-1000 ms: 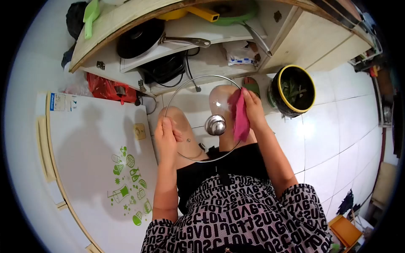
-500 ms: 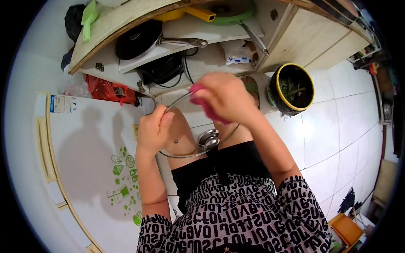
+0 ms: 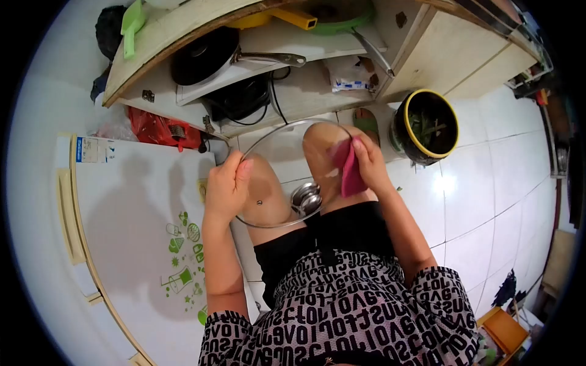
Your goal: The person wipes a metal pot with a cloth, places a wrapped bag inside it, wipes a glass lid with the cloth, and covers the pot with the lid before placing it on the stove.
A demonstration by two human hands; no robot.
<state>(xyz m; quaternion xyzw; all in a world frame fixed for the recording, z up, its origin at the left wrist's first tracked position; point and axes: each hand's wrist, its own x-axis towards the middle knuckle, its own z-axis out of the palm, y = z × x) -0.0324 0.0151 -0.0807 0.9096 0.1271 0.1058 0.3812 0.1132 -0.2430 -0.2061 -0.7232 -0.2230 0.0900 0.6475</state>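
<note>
A round glass pot lid (image 3: 287, 166) with a thin metal rim is held over my knees, which show through the glass. Its shiny metal knob (image 3: 306, 197) lies toward my lap. My left hand (image 3: 228, 188) grips the rim on the left, thumb on top. On the opposite side, my right hand (image 3: 371, 161) is closed around a dark pink cloth (image 3: 351, 173), pressed against the lid near the right rim. Part of the cloth shows through the glass.
An open cabinet ahead holds a black frying pan (image 3: 206, 58) and a green pan (image 3: 342, 23). A yellow-rimmed bin (image 3: 429, 155) with green scraps stands to the right. The white fridge (image 3: 131, 244) is close on my left.
My right hand has moved right and down with the cloth, from over the lid's upper part to its right edge. The left hand keeps hold of the rim.
</note>
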